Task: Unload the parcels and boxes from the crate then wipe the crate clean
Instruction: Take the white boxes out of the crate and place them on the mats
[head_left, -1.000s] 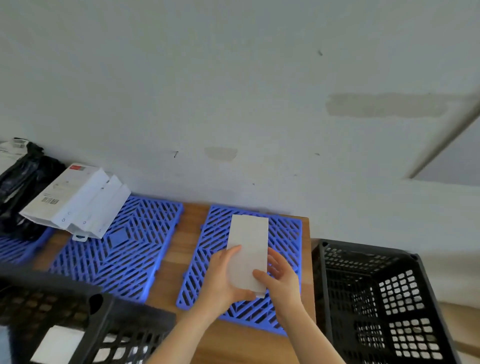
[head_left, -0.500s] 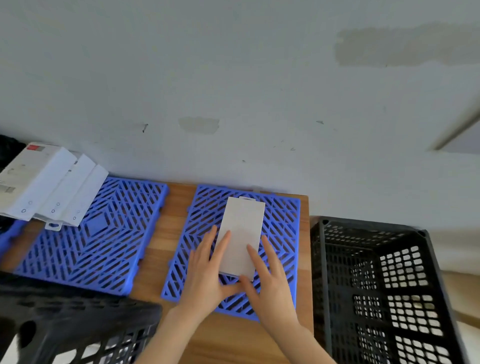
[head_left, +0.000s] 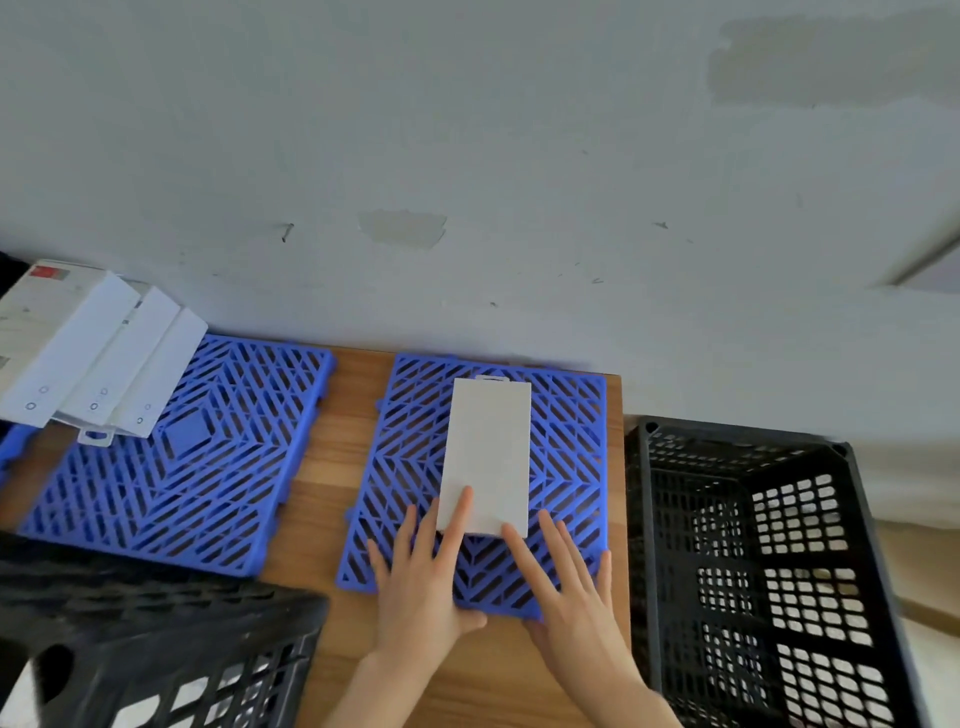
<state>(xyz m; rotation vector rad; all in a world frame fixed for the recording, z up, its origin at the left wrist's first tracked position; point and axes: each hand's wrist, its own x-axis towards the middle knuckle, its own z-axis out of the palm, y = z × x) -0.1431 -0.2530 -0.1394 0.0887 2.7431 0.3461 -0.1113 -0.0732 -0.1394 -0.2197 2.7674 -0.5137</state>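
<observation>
- The box (head_left: 485, 457), white and flat, is laid lengthwise on the right mat (head_left: 566, 467), its hang tab pointed at the wall (head_left: 467, 130).
- The left hand (head_left: 421, 587) is held flat, fingers straight and spread; nothing is gripped. Its forefinger is laid on the box's near left corner, and the other fingers are rested on the mat.
- The right hand (head_left: 566, 587) is likewise held flat with fingers straight and apart; nothing is gripped. Its forefinger tip is set against the box's near right corner.
- The right mat, blue lattice, is placed on the table (head_left: 322, 457) at its right end.
- The left mat (head_left: 182, 467) is set beside it, with bare wood between the two.
- A stack (head_left: 93, 358) of white boxes is fanned over the left mat's far left corner.
- The right crate (head_left: 737, 434), black mesh, is stood just beside the table's right edge.
- The left crate (head_left: 156, 623), black, is seen at the near left; white is glimpsed through its holes, though what it is cannot be told.
</observation>
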